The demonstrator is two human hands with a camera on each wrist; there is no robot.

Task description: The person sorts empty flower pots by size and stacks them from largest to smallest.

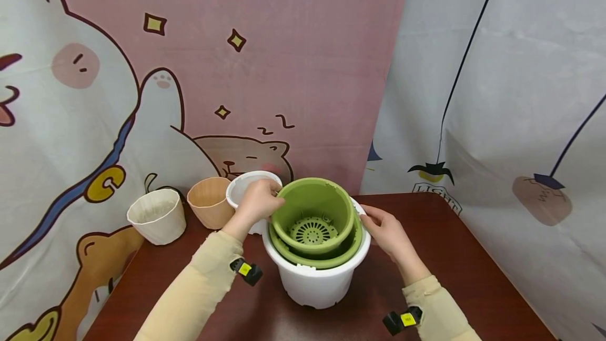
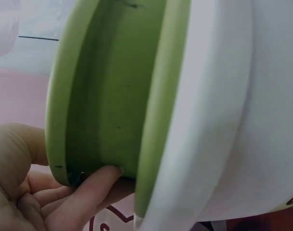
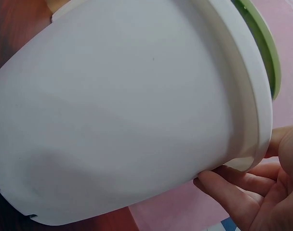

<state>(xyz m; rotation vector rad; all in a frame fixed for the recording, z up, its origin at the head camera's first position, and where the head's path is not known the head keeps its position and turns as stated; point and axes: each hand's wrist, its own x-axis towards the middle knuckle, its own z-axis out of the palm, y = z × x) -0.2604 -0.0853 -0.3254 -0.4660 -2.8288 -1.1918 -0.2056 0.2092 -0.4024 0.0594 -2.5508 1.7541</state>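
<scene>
In the head view a large white flowerpot (image 1: pixel 316 287) stands upright on the table with a green flowerpot (image 1: pixel 326 263) nested in it. A second, smaller green flowerpot (image 1: pixel 310 201), with a slotted bottom, sits raised and slightly tilted inside that one. My left hand (image 1: pixel 259 203) pinches the smaller green pot's left rim; in the left wrist view its fingers (image 2: pixel 96 192) reach along the wall below that rim. The right hand (image 1: pixel 384 229) grips the white pot's right rim, thumb and fingers on either side, as the right wrist view shows.
Behind my left hand stands a smaller white pot (image 1: pixel 243 180), partly hidden. Farther left are a tan pot (image 1: pixel 211 204) and a cream pot (image 1: pixel 163 222). The dark red tabletop (image 1: pixel 435 257) meets printed curtains at the back and right.
</scene>
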